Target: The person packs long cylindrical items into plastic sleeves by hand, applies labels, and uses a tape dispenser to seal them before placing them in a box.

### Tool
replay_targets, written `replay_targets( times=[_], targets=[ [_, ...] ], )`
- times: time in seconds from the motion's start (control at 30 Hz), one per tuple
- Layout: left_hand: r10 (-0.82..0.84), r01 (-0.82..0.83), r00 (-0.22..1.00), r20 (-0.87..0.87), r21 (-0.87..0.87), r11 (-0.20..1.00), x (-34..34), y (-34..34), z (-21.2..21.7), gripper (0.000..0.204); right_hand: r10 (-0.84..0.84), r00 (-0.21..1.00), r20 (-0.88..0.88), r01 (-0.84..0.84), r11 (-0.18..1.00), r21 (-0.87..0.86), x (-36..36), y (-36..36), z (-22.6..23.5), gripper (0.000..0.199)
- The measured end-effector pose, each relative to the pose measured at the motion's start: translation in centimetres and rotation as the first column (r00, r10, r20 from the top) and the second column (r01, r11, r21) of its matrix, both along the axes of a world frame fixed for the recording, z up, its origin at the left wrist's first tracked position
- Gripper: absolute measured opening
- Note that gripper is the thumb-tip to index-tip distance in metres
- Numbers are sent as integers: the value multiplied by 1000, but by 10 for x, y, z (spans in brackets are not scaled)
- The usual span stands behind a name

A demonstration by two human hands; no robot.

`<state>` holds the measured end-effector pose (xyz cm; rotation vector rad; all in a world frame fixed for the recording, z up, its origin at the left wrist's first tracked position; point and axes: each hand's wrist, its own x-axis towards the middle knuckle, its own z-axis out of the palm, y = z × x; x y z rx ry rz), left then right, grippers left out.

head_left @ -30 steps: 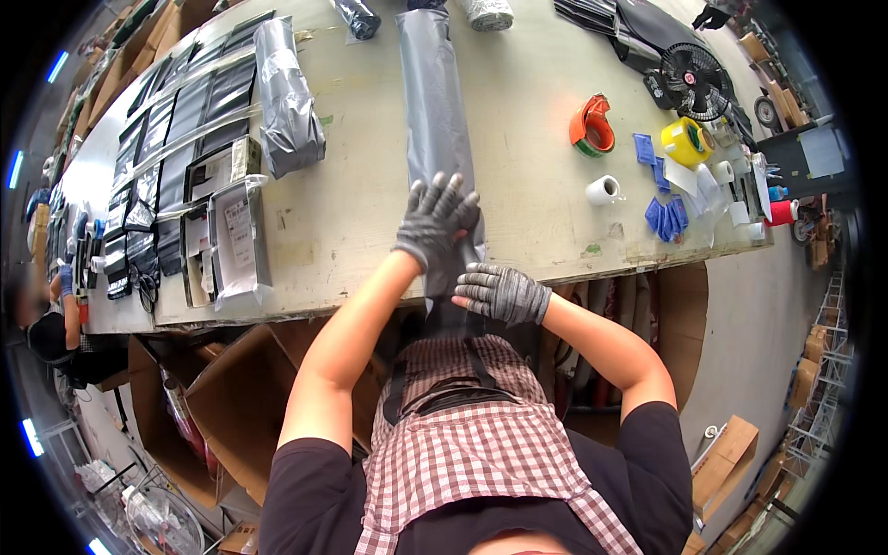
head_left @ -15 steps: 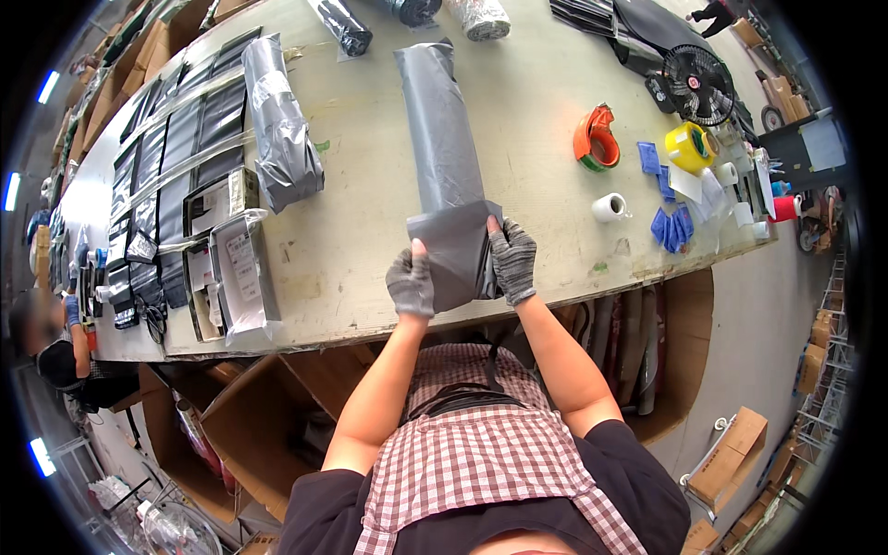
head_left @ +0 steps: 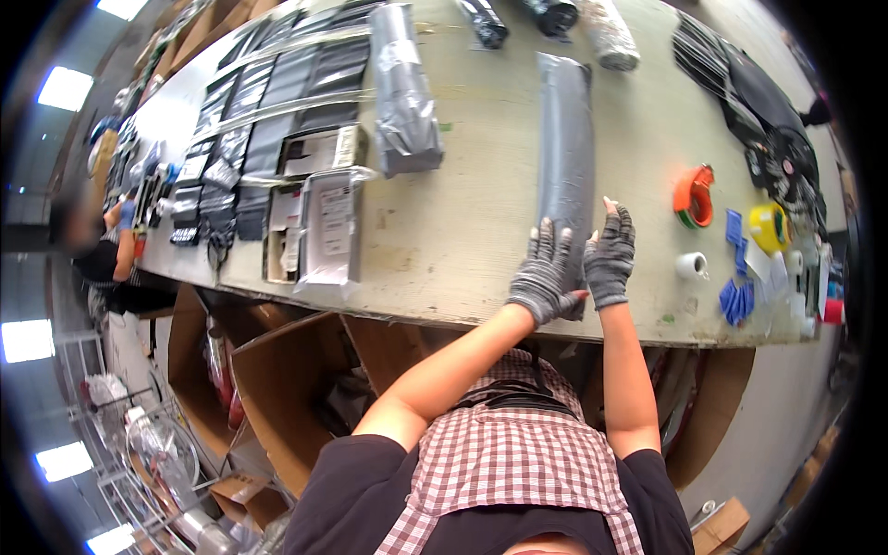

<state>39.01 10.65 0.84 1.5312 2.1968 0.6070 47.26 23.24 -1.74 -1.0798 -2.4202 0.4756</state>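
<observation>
Opened from pinching to rest left hand (head_left: pixel 544 277), spread, on grey package (head_left: pixel 566 134) near front edge of table (head_left: pixel 481 194), right hand (head_left: pixel 610 261) open alongside.

A packing workshop: the broad worktop (head_left: pixel 490 185) carries plastic-wrapped bundles (head_left: pixel 564 139) and an orange tape dispenser (head_left: pixel 686 196); open cardboard cartons (head_left: pixel 277 379) stand beneath it, a co-worker (head_left: pixel 100 264) at its left.

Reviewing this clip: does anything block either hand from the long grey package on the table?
Nothing visible does. The left hand overlaps the near end of the grey package, and the right hand is at its right edge; whether that one touches is unclear. The white roll lies off to the right.
</observation>
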Motion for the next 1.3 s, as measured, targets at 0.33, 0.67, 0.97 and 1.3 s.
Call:
replay_targets(
  times=[0.33,0.67,0.97,1.3],
  targets=[
    [329,-325,931,-157,55,944,-150,-181,5,24,28,911,-410,-246,837,-488,-18,-41,-18,85],
    [-13,-31,973,-230,-183,983,-313,-244,-52,33,143,988,-60,-148,986,-81,-14,-109,19,64],
    [409,-408,912,-26,-160,899,-304,-236,-36,22,314,949,-28,-315,945,-91,-6,-126,38,30],
    [573,-571,820,1,79,817,-297,-239,-31,13,460,884,81,-447,884,-140,-12,-118,54,29]
  ],
)
